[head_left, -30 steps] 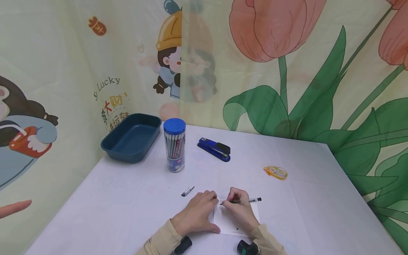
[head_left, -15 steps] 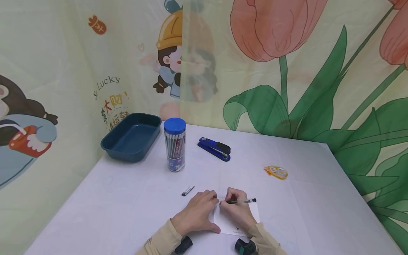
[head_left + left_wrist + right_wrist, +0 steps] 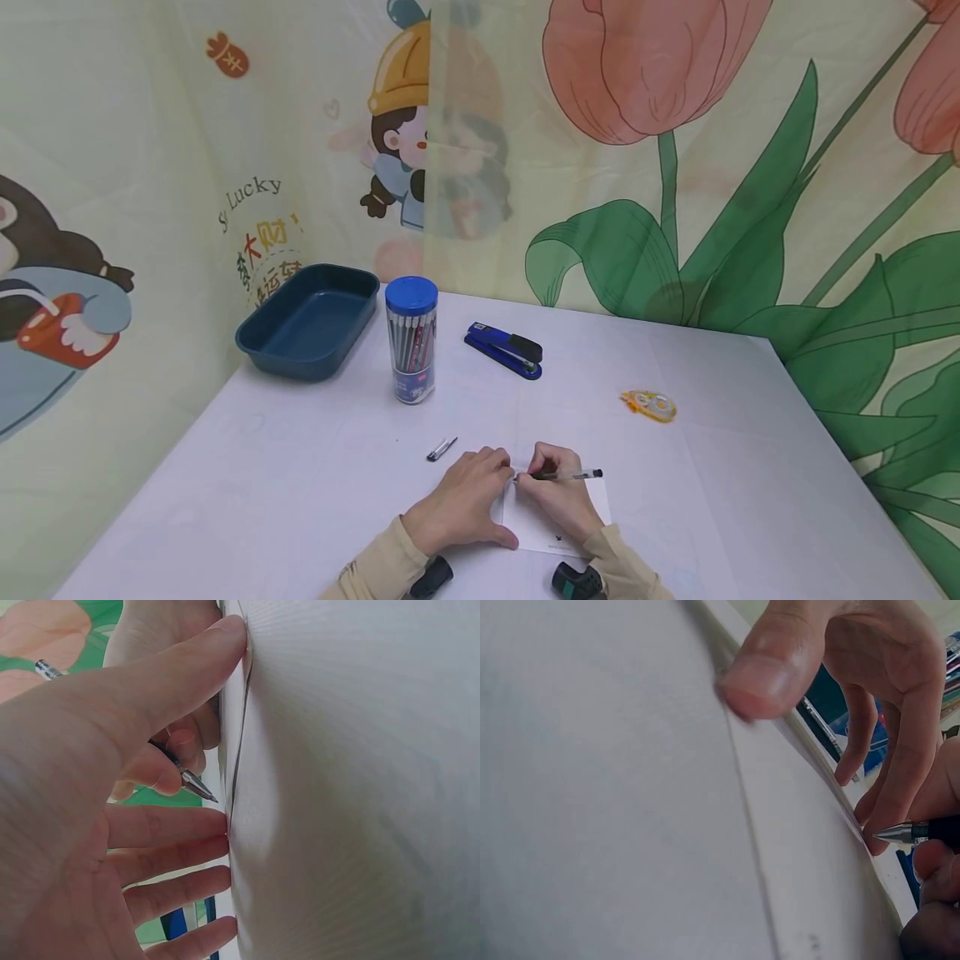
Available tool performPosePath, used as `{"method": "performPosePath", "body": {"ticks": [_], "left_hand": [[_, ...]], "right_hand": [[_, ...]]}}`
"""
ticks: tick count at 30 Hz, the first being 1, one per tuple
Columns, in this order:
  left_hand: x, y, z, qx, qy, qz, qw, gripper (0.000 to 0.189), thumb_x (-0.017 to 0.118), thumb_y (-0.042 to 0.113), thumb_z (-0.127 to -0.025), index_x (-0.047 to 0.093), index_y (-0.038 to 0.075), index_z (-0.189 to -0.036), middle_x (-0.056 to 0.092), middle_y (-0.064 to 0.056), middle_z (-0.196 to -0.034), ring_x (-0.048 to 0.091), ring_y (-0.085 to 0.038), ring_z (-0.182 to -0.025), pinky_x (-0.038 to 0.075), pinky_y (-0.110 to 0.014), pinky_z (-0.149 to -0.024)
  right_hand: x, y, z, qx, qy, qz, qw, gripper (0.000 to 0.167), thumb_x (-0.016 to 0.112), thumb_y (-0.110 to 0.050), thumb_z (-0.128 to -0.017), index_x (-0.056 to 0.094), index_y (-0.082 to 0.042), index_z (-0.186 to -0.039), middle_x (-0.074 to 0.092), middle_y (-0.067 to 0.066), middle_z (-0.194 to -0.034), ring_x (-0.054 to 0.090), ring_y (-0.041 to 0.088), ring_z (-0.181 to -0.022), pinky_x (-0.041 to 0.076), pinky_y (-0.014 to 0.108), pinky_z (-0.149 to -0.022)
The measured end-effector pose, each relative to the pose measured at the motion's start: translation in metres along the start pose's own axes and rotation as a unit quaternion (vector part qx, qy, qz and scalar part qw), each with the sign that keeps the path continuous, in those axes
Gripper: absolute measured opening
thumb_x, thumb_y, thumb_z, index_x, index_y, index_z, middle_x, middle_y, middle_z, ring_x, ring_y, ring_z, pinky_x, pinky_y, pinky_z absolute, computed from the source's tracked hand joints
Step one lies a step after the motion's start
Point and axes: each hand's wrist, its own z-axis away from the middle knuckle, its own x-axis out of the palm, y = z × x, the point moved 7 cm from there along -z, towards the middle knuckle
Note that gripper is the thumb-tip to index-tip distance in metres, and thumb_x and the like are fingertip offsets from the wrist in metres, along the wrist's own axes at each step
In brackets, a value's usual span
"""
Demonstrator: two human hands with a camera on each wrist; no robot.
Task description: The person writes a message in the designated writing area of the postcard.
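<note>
Pinches the pen (image 3: 577,475) between thumb and fingers of the right hand (image 3: 564,493), above the far part of the paper (image 3: 528,521), tip close to the far left corner; cannot tell contact from a small gap there. Rests the left hand (image 3: 463,500) spread along the left edge of the paper, thumb set apart toward the near left corner. Should find the pen light, stiff and perhaps a little slippery along the clear barrel; best to pinch low, on the dark section just above the metal tip. Should find the paper thin, nearly weightless and easily creased or dragged; best to steady flat near an edge. Has the pen cap (image 3: 442,449) on the table (image 3: 300,500), just beyond and left of the paper; farther beyond, the correction tape (image 3: 649,406) to the right, the stapler (image 3: 498,350) roughly straight ahead, the pencil jar (image 3: 412,342) and the tray (image 3: 307,325) to the left.
</note>
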Motion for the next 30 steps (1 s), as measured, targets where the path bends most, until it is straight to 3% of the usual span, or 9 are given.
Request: {"method": "performPosePath", "body": {"ticks": [21, 30], "left_hand": [[0.000, 0.000, 0.000, 0.000, -0.005, 0.002, 1.0000, 0.073, 0.083, 0.059, -0.060, 0.068, 0.009, -0.111, 0.056, 0.004, -0.108, 0.050, -0.011, -0.100, 0.044, -0.031, -0.092], [0.000, 0.000, 0.000, 0.000, -0.003, 0.003, 1.0000, 0.072, 0.083, 0.059, -0.060, 0.068, 0.009, -0.110, 0.056, 0.004, -0.108, 0.050, -0.011, -0.100, 0.044, -0.031, -0.092]], "right_hand": [[0.001, -0.003, 0.001, 0.005, 0.009, 0.001, 0.9999, 0.024, 0.069, 0.012, -0.071, 0.050, -0.002, -0.063, 0.055, 0.000, -0.063, 0.047, 0.003, -0.061, 0.038, 0.016, -0.061], [0.003, 0.031, -0.007, 0.013, 0.018, -0.003, 0.9998, 0.026, 0.071, 0.009, -0.069, 0.052, -0.006, -0.063, 0.055, -0.003, -0.064, 0.049, 0.005, -0.060, 0.038, 0.017, -0.061]]}}
